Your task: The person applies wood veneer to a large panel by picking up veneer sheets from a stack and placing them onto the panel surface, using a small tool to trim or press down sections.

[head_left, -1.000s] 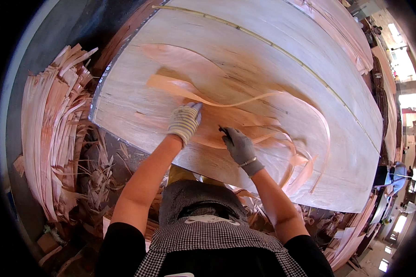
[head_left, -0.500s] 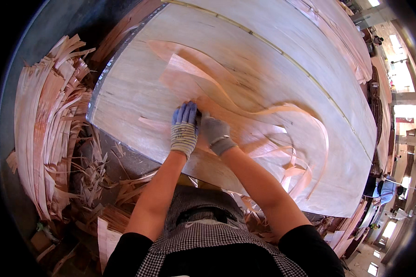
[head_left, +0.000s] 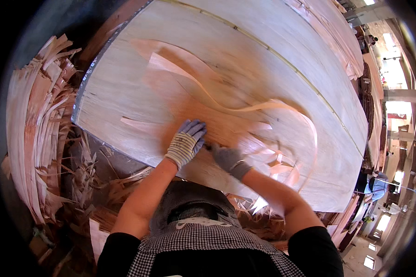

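My left hand (head_left: 186,142), in a striped glove with blue-grey fingers, lies flat on a reddish wood veneer sheet (head_left: 202,121), fingers stretched out. Just right of it, my right hand (head_left: 229,160) in a grey glove is closed near the sheet's near edge. A small dark thing shows at its fingertips, too blurred to name. Beyond both hands a long, narrow veneer strip (head_left: 238,110) curls across the table and bends back toward me on the right. Thin veneer offcuts (head_left: 282,168) lie to the right of my right hand.
The broad pale wooden table (head_left: 111,97) has a dark left edge. A thin bamboo-like rod (head_left: 269,49) lies across it. Veneer strips are heaped (head_left: 37,134) at the left, with more scraps below the near edge. Stacked sheets (head_left: 330,32) and a distant person (head_left: 378,187) are at the right.
Both hands have come nearer to me and rightward over the table. My right hand has drawn away from the left, opening a small gap. The view has shifted slightly.
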Motion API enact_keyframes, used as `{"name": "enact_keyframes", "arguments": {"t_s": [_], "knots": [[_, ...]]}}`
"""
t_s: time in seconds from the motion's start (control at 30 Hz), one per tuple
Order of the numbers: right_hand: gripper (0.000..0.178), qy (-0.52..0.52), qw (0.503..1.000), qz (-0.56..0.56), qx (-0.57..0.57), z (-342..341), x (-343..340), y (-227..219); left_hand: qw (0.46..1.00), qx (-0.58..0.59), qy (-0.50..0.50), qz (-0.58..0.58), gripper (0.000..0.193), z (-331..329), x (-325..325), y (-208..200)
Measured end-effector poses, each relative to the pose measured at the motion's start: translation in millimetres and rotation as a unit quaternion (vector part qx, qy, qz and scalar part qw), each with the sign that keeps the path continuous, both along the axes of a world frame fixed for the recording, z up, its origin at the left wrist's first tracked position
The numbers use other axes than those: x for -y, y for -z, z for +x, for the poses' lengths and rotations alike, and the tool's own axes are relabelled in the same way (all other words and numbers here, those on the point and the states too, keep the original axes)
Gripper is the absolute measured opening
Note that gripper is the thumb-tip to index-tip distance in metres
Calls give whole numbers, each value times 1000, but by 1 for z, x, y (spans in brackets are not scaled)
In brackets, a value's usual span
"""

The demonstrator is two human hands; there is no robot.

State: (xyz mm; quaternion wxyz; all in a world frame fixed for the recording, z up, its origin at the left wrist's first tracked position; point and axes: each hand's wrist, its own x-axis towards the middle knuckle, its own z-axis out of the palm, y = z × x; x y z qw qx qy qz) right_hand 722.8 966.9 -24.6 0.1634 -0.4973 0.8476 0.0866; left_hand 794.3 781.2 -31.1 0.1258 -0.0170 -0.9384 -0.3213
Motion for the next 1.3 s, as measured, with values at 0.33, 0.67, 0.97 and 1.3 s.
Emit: {"name": "enact_keyframes", "arguments": {"t_s": [0.33, 0.67, 0.97, 1.3], "knots": [[15, 30, 993, -84, 81, -64, -40, -77, 994, -53, -30, -95, 28, 2, -8, 12], [20, -67, 993, -84, 47, -68, 113, -25, 994, -49, -49, -86, 22, 2, -9, 15], [30, 194, 979, 20, -53, 32, -129, -8, 991, -79, -65, -87, 22, 1, -13, 14], [53, 271, 926, -239, -110, -47, -85, -91, 988, -19, -46, -146, 27, 0, -16, -8]]}}
